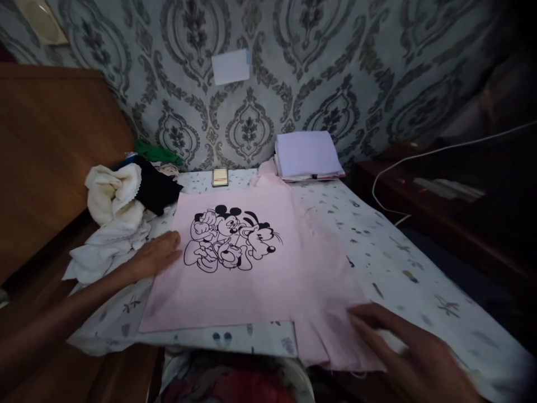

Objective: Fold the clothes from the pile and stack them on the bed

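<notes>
A pink T-shirt (235,299) with a black-line cartoon print lies spread on a patterned white cloth. Its left part is flat, while the right part is thin and wrinkled. My left hand (157,254) rests at the shirt's left edge with fingers stretched over the border. At the lower right corner, my right hand (413,350) has its fingertips and thumb closed together on the fabric; it is slightly blurred.
Piled clothes, including a cream garment (113,193) and a black one (157,184), sit at the left. A lilac folded stack (309,154) and a small box (220,177) stand by the wall. A white cable (390,168) runs at the right.
</notes>
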A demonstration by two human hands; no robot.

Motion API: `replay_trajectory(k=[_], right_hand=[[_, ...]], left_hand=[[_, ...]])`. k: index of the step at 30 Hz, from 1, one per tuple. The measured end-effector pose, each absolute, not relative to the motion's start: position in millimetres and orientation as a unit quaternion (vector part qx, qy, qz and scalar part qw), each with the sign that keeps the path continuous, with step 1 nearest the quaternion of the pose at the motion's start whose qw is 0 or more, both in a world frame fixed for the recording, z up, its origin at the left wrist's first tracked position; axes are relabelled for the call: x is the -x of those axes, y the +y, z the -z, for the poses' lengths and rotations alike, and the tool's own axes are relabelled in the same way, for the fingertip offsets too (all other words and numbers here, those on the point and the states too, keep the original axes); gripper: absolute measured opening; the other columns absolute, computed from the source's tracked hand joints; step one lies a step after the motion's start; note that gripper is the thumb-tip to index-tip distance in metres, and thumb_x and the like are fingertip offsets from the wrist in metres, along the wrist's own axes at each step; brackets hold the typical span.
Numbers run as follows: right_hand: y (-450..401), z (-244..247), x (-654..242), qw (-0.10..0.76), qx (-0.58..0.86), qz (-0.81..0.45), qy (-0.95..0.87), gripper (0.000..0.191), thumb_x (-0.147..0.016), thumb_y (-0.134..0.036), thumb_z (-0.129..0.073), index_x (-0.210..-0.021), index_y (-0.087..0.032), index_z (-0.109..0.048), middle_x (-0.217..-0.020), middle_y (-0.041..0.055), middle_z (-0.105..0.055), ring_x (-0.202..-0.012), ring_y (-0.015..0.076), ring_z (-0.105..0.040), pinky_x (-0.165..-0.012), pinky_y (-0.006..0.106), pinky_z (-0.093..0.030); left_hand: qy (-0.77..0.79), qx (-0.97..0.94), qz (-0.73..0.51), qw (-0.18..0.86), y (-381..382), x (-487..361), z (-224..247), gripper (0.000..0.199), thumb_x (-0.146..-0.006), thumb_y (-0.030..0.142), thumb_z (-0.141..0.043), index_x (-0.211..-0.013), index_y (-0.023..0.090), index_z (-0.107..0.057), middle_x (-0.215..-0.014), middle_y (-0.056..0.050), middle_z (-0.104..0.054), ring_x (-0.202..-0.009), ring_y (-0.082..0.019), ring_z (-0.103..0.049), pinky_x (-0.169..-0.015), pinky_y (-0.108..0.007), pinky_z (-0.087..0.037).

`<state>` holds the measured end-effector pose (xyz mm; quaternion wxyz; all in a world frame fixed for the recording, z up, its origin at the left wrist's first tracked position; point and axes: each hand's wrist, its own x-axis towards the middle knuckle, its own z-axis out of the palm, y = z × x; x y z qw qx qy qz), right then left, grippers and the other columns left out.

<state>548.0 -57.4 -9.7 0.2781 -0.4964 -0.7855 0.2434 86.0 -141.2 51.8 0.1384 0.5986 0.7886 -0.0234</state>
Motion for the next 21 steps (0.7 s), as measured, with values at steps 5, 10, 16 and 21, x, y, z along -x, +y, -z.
replay_trajectory(k=[5,10,16,21], right_hand=[[-24,-12,-405,0.151,0.196,-0.290,-0.925,0.033,-0.089,-0.032,-0.060,-0.118,-0.020,-0.070,-0.139,0.0132,-0.061,-0.131,0.0303,-0.053,-0.111,0.052,-0.042],[-54,1,-320,0.040,0.067,-0.280,-0.957,0.059,-0.094,-0.043,-0.057,-0.145,-0.013,-0.047,-0.161,0.0194,-0.031,-0.152,0.0327,-0.018,-0.122,0.058,-0.013],[-43,-10,-298,0.033,-0.144,-0.417,-0.897,0.048,-0.098,-0.044,-0.052,-0.139,-0.019,-0.054,-0.143,0.0092,-0.058,-0.136,0.0216,-0.050,-0.116,0.038,-0.035],[92,-36,-291,0.152,0.320,-0.309,-0.883,0.028,-0.097,-0.025,-0.054,-0.121,-0.022,-0.067,-0.124,0.0048,-0.069,-0.105,0.0176,-0.069,-0.088,0.028,-0.056]], left_hand=[[0.881,-0.465,-0.024,0.089,-112,-48,-23,0.030,-0.082,0.049,-0.050,-0.090,0.021,-0.049,-0.103,-0.010,-0.064,-0.098,-0.026,-0.062,-0.073,-0.032,-0.045],[0.869,-0.475,-0.038,0.132,-106,-35,-12,0.018,-0.077,0.038,-0.050,-0.071,0.022,-0.045,-0.075,-0.001,-0.059,-0.075,-0.020,-0.058,-0.063,-0.029,-0.038],[0.842,-0.514,-0.082,0.140,-108,-12,7,0.018,-0.076,0.031,-0.047,-0.066,0.023,-0.035,-0.064,0.003,-0.050,-0.066,-0.018,-0.054,-0.060,-0.029,-0.036],[0.838,-0.530,-0.062,0.114,-98,-10,-6,0.008,-0.080,0.031,-0.047,-0.082,0.024,-0.044,-0.071,-0.002,-0.064,-0.068,-0.024,-0.063,-0.059,-0.033,-0.039]])
